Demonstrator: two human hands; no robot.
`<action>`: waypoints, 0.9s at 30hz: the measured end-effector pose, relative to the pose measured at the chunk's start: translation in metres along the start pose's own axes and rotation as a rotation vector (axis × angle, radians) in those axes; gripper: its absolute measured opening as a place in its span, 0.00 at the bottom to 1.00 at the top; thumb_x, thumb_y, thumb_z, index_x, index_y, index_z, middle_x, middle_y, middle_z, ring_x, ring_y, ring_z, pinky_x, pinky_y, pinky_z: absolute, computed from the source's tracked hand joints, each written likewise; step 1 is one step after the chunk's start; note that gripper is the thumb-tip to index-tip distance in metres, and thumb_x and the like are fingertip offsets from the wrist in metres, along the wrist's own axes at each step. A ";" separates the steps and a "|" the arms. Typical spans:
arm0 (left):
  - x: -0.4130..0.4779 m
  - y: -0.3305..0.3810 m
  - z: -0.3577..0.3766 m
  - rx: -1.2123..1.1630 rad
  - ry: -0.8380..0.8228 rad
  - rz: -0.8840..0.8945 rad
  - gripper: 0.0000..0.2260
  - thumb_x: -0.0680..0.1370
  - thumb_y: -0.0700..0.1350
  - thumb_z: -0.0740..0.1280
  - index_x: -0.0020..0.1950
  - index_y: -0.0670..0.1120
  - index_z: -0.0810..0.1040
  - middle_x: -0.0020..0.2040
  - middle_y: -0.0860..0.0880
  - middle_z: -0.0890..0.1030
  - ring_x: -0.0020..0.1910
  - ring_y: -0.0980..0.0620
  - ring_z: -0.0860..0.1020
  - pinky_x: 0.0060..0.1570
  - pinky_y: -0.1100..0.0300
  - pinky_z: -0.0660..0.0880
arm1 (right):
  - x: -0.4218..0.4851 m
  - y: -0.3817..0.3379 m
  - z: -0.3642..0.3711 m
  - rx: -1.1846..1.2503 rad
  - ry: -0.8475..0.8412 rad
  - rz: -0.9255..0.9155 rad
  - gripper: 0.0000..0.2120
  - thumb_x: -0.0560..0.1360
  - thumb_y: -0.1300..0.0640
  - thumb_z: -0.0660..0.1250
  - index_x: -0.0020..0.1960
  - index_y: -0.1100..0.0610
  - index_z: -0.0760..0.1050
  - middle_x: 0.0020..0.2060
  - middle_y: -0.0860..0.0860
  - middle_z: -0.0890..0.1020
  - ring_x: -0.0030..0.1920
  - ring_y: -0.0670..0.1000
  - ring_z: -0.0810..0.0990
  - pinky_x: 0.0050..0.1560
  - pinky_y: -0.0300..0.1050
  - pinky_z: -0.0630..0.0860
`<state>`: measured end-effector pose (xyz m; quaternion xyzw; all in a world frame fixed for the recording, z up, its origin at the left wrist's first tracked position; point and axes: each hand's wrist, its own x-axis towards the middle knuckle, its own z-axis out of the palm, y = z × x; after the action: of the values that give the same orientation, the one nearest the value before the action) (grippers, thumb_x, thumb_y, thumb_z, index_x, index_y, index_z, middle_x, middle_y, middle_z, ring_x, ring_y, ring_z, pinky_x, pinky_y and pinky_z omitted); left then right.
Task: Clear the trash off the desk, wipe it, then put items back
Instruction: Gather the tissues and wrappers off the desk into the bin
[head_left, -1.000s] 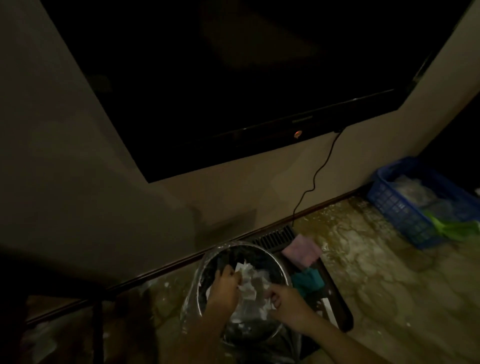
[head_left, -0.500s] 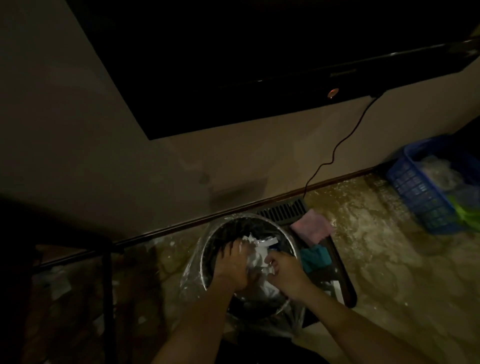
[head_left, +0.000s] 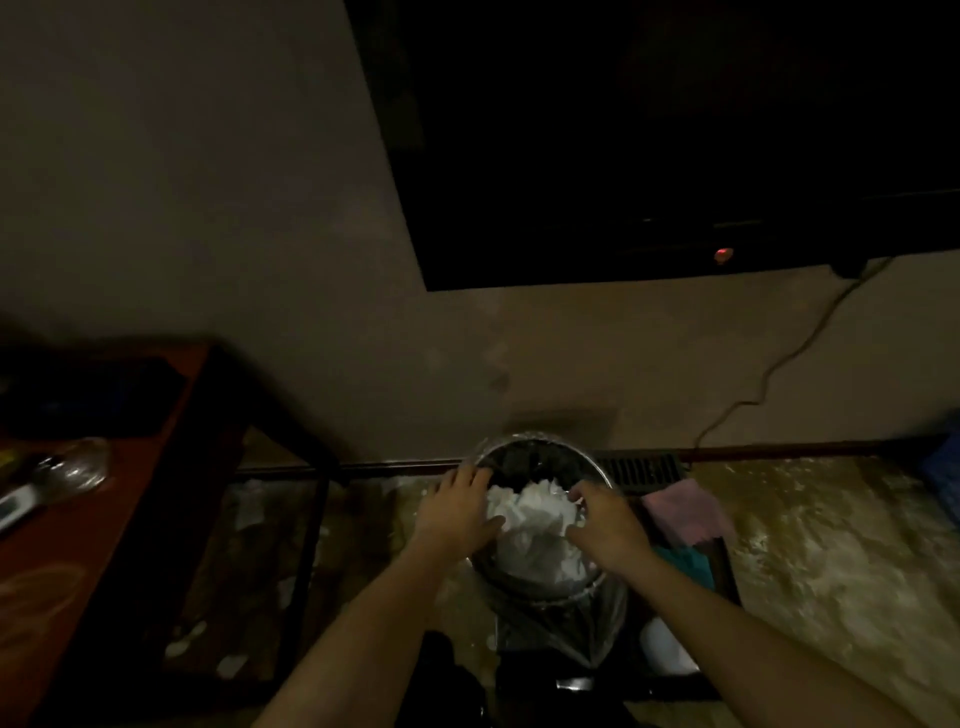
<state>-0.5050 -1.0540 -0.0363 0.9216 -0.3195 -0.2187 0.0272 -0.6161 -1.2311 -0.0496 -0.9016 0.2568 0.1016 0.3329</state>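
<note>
Two hands (head_left: 456, 512) (head_left: 609, 527) touch crumpled white paper (head_left: 535, 535) inside the plastic-lined bin (head_left: 545, 590)

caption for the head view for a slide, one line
Left hand presses and right hand grips crumpled white paper in a plastic-lined metal bin beside the desk

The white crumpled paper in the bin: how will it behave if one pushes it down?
Probably light and soft: the white crumpled paper lies in loose folds, heaped near the rim of the bin. It should compress easily under a push, but may partly spring back.
</note>
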 end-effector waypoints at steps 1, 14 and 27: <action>-0.011 -0.003 -0.001 -0.007 0.018 -0.037 0.32 0.76 0.60 0.63 0.76 0.51 0.55 0.74 0.47 0.60 0.72 0.44 0.61 0.70 0.46 0.62 | -0.001 -0.002 0.000 -0.042 -0.018 -0.026 0.20 0.69 0.53 0.71 0.59 0.51 0.72 0.57 0.52 0.75 0.57 0.54 0.74 0.54 0.46 0.74; -0.173 -0.117 -0.009 -0.098 0.238 -0.426 0.25 0.79 0.57 0.61 0.73 0.51 0.61 0.71 0.48 0.64 0.68 0.45 0.66 0.64 0.51 0.69 | -0.034 -0.146 0.046 -0.098 -0.155 -0.430 0.16 0.71 0.53 0.71 0.57 0.52 0.73 0.55 0.51 0.74 0.55 0.52 0.74 0.52 0.47 0.75; -0.411 -0.354 0.045 -0.273 0.478 -0.821 0.28 0.76 0.59 0.64 0.73 0.51 0.61 0.68 0.48 0.66 0.64 0.45 0.69 0.57 0.53 0.71 | -0.130 -0.396 0.279 -0.283 -0.362 -0.707 0.18 0.73 0.55 0.69 0.62 0.53 0.71 0.58 0.52 0.72 0.56 0.51 0.74 0.53 0.47 0.76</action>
<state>-0.6071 -0.5221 0.0146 0.9838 0.1168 -0.0334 0.1318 -0.5192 -0.7417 0.0024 -0.9386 -0.1475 0.1723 0.2598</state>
